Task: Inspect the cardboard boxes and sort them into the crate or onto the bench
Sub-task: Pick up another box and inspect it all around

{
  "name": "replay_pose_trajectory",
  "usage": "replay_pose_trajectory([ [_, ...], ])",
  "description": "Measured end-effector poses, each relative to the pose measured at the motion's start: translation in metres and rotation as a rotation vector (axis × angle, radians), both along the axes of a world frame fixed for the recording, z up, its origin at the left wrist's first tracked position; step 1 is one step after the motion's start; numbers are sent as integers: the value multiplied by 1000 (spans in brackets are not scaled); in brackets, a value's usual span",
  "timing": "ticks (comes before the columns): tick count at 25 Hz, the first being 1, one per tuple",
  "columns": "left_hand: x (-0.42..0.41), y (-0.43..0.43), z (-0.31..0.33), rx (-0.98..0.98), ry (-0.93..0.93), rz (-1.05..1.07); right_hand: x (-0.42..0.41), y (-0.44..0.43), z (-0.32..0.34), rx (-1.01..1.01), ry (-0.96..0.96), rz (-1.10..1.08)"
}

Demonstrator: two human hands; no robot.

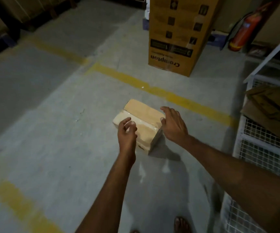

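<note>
A small taped box (141, 113) lies on the grey floor (51, 132), just short of a yellow line (152, 89). The left hand (127, 132) hovers over its near corner, fingers loosely curled and holding nothing. The right hand (173, 125) is spread at the box's right edge, thumb against it. Beyond the line stands a tall box (178, 36), with a red extinguisher (245, 29) further right. A white wire crate (262, 148) at right holds flattened cardboard (270, 105). A bare foot (181, 224) shows at the bottom.
</note>
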State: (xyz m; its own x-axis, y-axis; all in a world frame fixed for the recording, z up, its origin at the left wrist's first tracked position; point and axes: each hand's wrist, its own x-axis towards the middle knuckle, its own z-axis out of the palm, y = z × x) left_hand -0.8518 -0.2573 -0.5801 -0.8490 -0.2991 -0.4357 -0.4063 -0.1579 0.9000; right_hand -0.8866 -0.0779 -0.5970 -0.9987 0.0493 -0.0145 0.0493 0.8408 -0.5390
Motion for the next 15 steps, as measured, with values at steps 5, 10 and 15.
replay_pose_trajectory([
  [5,-14,38,-162,17,-122,-54,-43,22,-156,117,-61,122],
  [10,-47,47,-271,-76,-84,-18,-108,31,-239,230,-108,107],
  [15,-75,48,-328,-156,-121,-147,-168,47,-278,239,-424,158],
])
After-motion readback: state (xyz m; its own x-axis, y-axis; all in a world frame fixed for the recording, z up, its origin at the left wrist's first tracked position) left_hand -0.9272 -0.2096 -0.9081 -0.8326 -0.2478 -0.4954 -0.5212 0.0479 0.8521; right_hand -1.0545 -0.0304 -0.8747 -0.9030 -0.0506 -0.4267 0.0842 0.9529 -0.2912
